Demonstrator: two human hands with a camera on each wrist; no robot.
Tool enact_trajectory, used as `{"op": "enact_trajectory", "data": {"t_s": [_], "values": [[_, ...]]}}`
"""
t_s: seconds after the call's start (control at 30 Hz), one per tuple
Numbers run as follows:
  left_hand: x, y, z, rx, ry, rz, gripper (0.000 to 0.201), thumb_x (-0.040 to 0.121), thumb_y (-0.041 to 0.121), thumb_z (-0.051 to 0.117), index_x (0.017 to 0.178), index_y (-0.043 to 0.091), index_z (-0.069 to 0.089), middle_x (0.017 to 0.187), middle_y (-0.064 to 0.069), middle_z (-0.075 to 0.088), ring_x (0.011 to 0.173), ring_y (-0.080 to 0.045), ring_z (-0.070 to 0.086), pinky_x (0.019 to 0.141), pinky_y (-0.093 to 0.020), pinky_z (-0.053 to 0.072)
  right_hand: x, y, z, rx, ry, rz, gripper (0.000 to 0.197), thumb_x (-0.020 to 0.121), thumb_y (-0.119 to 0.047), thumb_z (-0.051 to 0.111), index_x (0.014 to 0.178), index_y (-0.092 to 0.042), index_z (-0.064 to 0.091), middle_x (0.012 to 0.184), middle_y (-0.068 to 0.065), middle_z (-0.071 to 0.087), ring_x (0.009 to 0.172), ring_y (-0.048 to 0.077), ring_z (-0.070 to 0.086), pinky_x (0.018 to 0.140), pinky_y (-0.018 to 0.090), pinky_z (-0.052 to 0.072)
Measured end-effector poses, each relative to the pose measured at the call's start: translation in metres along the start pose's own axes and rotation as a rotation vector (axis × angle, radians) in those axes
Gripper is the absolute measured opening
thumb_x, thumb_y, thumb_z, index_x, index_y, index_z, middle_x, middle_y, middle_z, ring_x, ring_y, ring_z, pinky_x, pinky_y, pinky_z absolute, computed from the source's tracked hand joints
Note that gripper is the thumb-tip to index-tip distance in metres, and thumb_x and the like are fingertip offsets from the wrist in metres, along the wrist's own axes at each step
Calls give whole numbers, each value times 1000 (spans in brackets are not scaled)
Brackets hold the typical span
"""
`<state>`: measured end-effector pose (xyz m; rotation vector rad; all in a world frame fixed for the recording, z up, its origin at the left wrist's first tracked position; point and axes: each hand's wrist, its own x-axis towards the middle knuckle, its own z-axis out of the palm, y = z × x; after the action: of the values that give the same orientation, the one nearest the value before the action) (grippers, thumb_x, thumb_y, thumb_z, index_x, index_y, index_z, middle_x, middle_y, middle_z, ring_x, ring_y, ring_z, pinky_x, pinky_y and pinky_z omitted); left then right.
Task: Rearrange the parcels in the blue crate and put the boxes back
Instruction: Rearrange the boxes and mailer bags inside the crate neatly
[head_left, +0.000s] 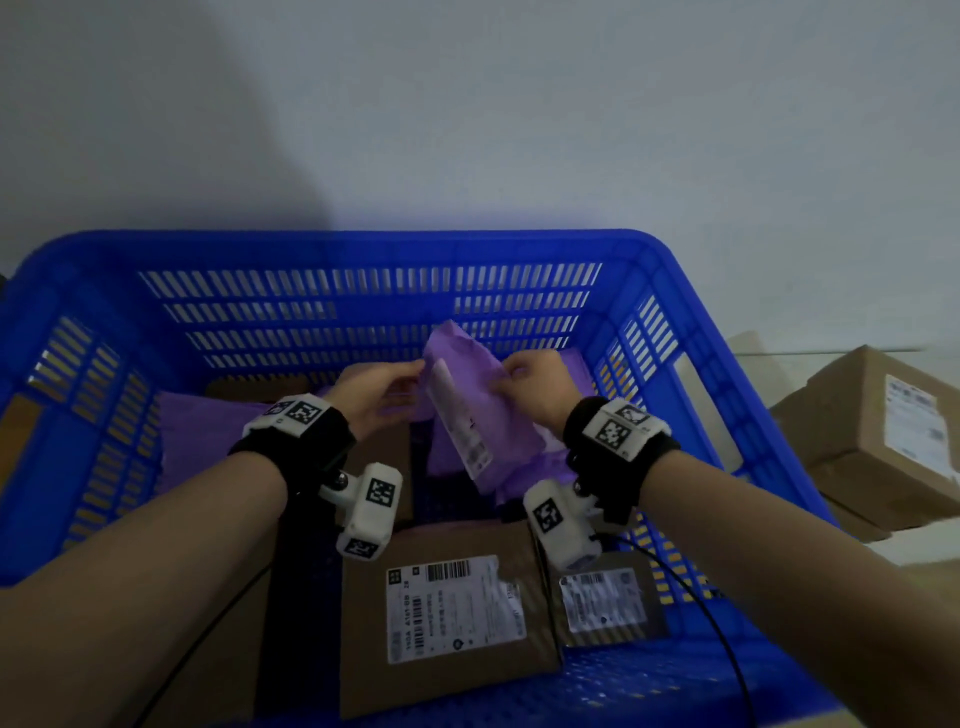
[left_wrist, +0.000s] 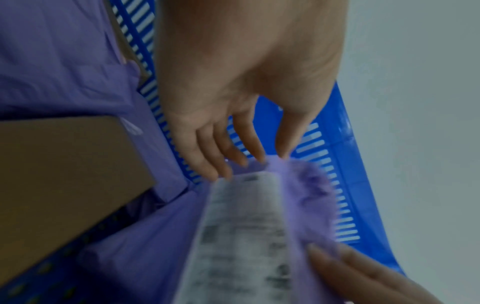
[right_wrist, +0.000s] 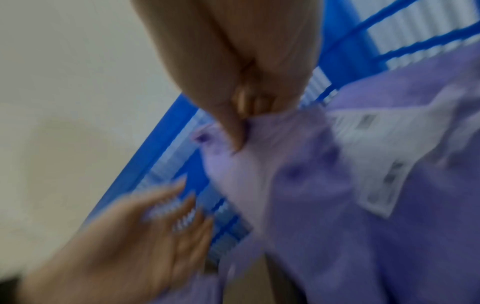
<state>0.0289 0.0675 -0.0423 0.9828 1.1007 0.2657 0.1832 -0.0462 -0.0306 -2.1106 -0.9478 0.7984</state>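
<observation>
A purple plastic parcel (head_left: 467, 410) with a white label is held tilted above the middle of the blue crate (head_left: 363, 244). My right hand (head_left: 530, 379) pinches its right upper edge; the right wrist view shows thumb and fingers closed on the purple film (right_wrist: 259, 164). On the other side my left hand (head_left: 384, 395) has straight fingers, and in the left wrist view its fingertips (left_wrist: 233, 164) touch the top edge of the parcel (left_wrist: 246, 236). Under the hands more purple parcels (head_left: 208, 436) lie on the crate floor.
A brown labelled box (head_left: 447, 613) lies at the crate's near side, a smaller dark parcel (head_left: 608, 597) to its right. Brown cardboard boxes (head_left: 878, 431) are stacked outside the crate on the right. A grey wall rises behind the crate.
</observation>
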Motion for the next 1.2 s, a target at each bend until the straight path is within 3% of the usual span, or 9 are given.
{"op": "enact_trajectory", "data": {"t_s": [0.1, 0.27, 0.4, 0.47, 0.57, 0.77, 0.93, 1.07, 1.2], "values": [[1, -7, -5, 33, 42, -3, 5, 87, 19, 65, 84, 18, 61, 85, -2, 60, 76, -13, 57, 64, -27, 51, 0, 5, -15, 266, -19, 33, 26, 82, -1, 67, 62, -15, 57, 46, -6, 51, 39, -1, 41, 40, 14, 34], [-4, -13, -3, 109, -240, -77, 31, 84, 33, 67, 110, 17, 65, 109, -6, 67, 103, -22, 61, 87, -35, 49, -2, 4, -34, 627, -106, 119, 15, 85, 1, 63, 75, -10, 60, 58, -2, 65, 49, 8, 59, 47, 18, 49], [-5, -9, 9, 126, -250, -22, 12, 86, 17, 65, 98, 18, 66, 104, -6, 69, 97, -23, 64, 87, -36, 52, -3, 7, -44, 668, -53, 151, 12, 85, 2, 61, 80, -9, 62, 61, 0, 69, 52, 12, 63, 54, 23, 54], [-1, -8, 15, 141, -214, 9, 9, 87, 13, 64, 95, 17, 65, 103, -7, 69, 91, -23, 66, 81, -34, 54, -5, 8, -47, 562, 28, 156, 10, 86, 0, 62, 92, -8, 61, 67, 6, 64, 56, 16, 58, 54, 26, 49], [7, -9, 25, 174, -173, 7, 6, 86, 13, 67, 91, 17, 65, 97, -7, 70, 83, -23, 66, 77, -34, 55, -8, 14, -50, 352, 97, 132, 43, 84, -9, 68, 122, -8, 47, 87, 13, 61, 70, 19, 56, 60, 28, 46], [21, -21, 60, 229, -147, 4, 12, 85, 11, 67, 96, 14, 64, 87, -5, 68, 71, -21, 63, 69, -28, 52, -16, 35, -49, -65, 21, 71, 90, 71, -28, 80, 144, -22, 28, 129, 11, 54, 118, 28, 54, 100, 41, 45], [31, -26, 91, 262, -197, 32, 13, 87, 2, 63, 96, 10, 66, 76, -4, 69, 66, -17, 62, 61, -24, 53, -20, 46, -52, -257, 40, 124, 86, 75, -29, 76, 145, -26, 27, 138, 17, 36, 124, 32, 46, 101, 30, 38], [32, -22, 109, 361, -227, 73, 25, 89, -6, 56, 77, 15, 62, 68, 1, 63, 64, -12, 58, 50, -15, 52, -17, 55, -50, -365, 44, 205, 79, 82, -40, 65, 147, -29, 22, 152, 17, 13, 133, 38, 36, 108, 41, 36], [33, -18, 112, 478, -251, 120, 23, 86, -9, 58, 106, -1, 64, 66, 2, 63, 52, -5, 61, 45, -7, 49, -15, 60, -42, -469, 15, 240, 82, 82, -58, 56, 148, -36, 14, 157, 14, 2, 144, 38, 13, 115, 51, 23]]}}
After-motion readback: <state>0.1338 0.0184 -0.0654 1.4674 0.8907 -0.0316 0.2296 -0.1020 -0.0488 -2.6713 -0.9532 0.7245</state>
